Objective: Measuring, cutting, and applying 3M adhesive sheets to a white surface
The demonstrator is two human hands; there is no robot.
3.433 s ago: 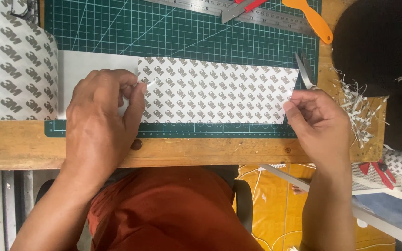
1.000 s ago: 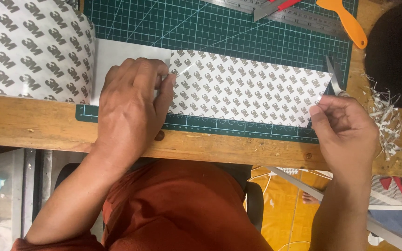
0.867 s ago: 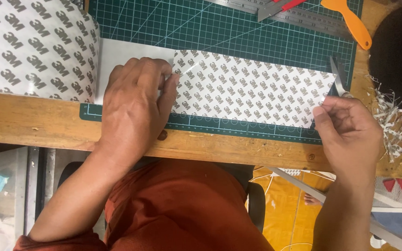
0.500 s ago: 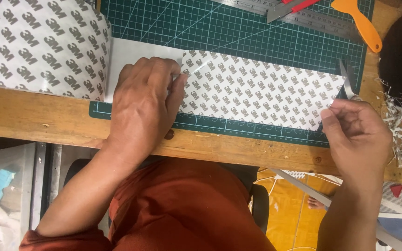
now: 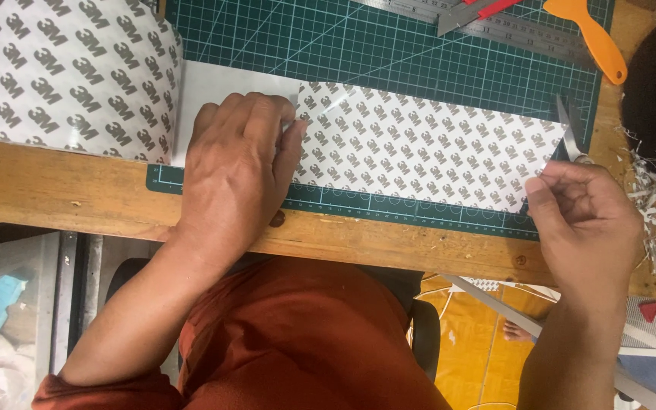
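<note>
Left hand [image 5: 237,175], fingers flat and together, pressing the patterned adhesive sheet [image 5: 427,148] at its left end; right hand [image 5: 582,216], fingers pinching its far right corner.

The left hand [image 5: 238,171] covered the strip's [image 5: 419,148] left end, the roll [image 5: 77,76] and steel ruler [image 5: 510,26] ran past the top edge, and the blade [image 5: 569,125] vanished behind the right hand's [image 5: 582,220] fingers.

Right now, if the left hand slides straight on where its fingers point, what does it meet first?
Probably the bare green cutting mat beyond the white sheet; the left hand already lies on that sheet.
</note>
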